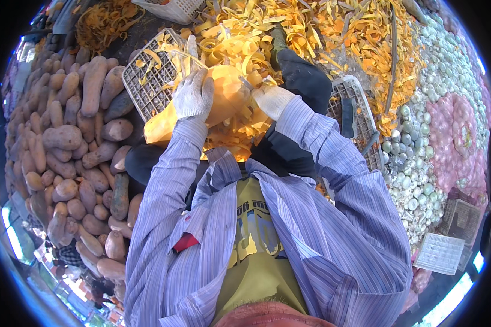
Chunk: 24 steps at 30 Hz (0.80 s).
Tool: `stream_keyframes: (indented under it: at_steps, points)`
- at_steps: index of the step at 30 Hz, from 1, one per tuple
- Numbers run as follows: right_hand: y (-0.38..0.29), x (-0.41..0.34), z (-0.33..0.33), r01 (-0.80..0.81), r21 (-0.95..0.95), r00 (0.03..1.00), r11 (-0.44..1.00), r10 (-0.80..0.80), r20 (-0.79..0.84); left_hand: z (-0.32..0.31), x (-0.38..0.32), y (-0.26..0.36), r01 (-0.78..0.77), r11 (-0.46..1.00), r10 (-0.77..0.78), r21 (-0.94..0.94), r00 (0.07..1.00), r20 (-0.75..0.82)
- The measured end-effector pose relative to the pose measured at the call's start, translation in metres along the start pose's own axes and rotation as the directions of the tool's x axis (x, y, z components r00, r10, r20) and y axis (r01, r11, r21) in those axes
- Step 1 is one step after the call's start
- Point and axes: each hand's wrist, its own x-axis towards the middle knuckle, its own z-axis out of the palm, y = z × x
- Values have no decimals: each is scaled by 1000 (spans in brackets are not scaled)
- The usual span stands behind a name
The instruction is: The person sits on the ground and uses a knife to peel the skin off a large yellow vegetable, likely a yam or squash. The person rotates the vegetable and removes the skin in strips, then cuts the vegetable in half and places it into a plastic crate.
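Observation:
In front of my lap lies a peeled orange squash (228,92), with smooth, bare flesh on its rounded end. My left hand (193,95), in a whitish knit glove, presses on top of it. A narrower orange part (160,126) shows beyond that wrist; the hand hides how the two join. My right hand (273,99), gloved too, is closed around a peeling tool (246,83) at the squash's right side. Only a metal part of the tool shows, against the flesh; its handle is hidden. Loose orange peelings (233,141) lie beneath the squash, between my legs.
Unpeeled squashes (67,137) are heaped at left. A plastic crate (127,77) stands beside the squash, another crate (362,96) at right. Peel strips (245,39) pile up ahead, with a dark stick (394,61) among them. Onions (413,190) and pink net sacks (454,135) lie at far right.

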Motion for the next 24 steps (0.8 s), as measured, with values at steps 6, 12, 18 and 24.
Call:
stream_keyframes:
  at_steps: [6,12,18,24]
  points:
    - [14,53,14,-395,609,886,688,460,55,9,14,5,-34,999,34,-18,999,26]
    - [-13,6,50,-92,119,979,989,112,-170,0,1,1,7,1000,-8,25,1000,23]
    - [-17,-35,72,99,389,894,916,89,-438,2,4,-13,35,999,-33,-20,996,77]
    - [0,-31,73,-214,935,884,284,464,62,2,10,-19,82,996,-78,-20,986,149]
